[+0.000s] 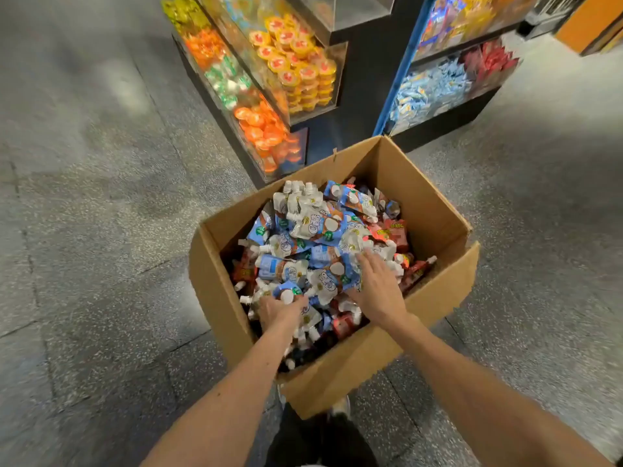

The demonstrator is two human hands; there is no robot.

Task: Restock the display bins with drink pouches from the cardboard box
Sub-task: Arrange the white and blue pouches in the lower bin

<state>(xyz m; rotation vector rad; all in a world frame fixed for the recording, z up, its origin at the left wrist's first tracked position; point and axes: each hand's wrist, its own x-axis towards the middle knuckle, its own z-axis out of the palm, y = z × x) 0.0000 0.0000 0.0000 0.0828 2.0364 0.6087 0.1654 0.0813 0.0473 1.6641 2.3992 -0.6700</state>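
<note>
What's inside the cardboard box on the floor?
Blue-and-white drink pouches heaped on top, red pouches at the sides, left hand and right hand among them. The bottom of the cardboard box is covered.

A: Box material?
B: Brown corrugated cardboard box (354,365): matt raw paper, rough cut edges.
A: Contents?
B: Blue-and-white spouted drink pouches (313,251): glossy plastic film, creased, catching the light. White spout caps (296,187): smooth hard plastic. Red pouches (392,230): same shiny film.
A: Bins?
B: Clear rectangular display bins (298,148): transparent glossy plastic sheet, reflections on the faces. Black shelf base (448,121): matt.
A: Floor?
B: Grey speckled floor (101,247): stone-like, smooth, dull sheen.
</note>
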